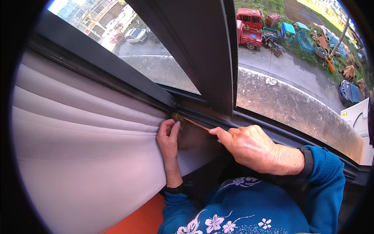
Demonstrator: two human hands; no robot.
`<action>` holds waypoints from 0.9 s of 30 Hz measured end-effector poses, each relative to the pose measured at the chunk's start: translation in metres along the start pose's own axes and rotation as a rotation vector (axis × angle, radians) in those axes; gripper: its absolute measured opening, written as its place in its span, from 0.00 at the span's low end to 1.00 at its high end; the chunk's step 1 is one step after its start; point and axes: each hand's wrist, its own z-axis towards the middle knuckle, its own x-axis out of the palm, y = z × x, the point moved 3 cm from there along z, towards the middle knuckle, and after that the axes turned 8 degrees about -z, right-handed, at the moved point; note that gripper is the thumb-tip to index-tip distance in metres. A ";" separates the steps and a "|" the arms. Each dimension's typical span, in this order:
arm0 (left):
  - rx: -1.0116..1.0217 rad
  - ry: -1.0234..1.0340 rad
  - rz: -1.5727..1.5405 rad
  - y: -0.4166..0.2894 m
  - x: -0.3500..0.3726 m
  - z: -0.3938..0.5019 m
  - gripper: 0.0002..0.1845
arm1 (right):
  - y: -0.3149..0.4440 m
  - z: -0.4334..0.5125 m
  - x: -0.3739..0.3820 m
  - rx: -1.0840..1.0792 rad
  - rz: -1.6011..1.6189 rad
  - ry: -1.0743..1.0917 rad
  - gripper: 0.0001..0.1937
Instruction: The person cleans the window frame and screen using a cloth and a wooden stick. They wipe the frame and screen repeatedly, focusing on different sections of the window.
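Note:
A thin stick-like tool (195, 122), wooden by its look, lies along the black window track (201, 115). My right hand (252, 147) is closed round its near end, over the sill. The far end meets a small brownish clump (176, 117) at the foot of the sash frame. Just below that clump is my left hand (169, 140), with thumb and forefinger curled towards each other beside the edge of the pale grey curtain (87, 140). Something small and dark shows between those fingers, too unclear to name.
A dark window frame post (204, 52) rises between two panes. Outside are a concrete ledge (292, 117), red cargo tricycles (249, 29), a motorcycle (274, 45) and a dark car (351, 93). Part of an orange surface (140, 218) shows below the curtain.

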 end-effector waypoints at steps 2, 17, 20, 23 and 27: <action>-0.187 0.032 -0.187 -0.003 -0.003 -0.003 0.04 | 0.014 -0.004 -0.003 -0.059 -0.275 -0.112 0.16; -0.340 0.134 -0.378 -0.005 0.004 -0.007 0.03 | 0.009 -0.062 -0.059 0.049 -0.402 -0.075 0.10; -0.499 0.320 -0.508 -0.021 0.017 -0.024 0.02 | -0.004 -0.103 -0.070 0.195 -0.336 -0.080 0.16; -0.592 0.650 -0.411 -0.028 0.046 -0.077 0.02 | -0.008 -0.128 -0.062 0.287 -0.205 -0.176 0.17; -0.692 0.514 -0.626 -0.024 0.052 -0.091 0.02 | -0.010 -0.141 -0.055 0.319 -0.093 -0.298 0.17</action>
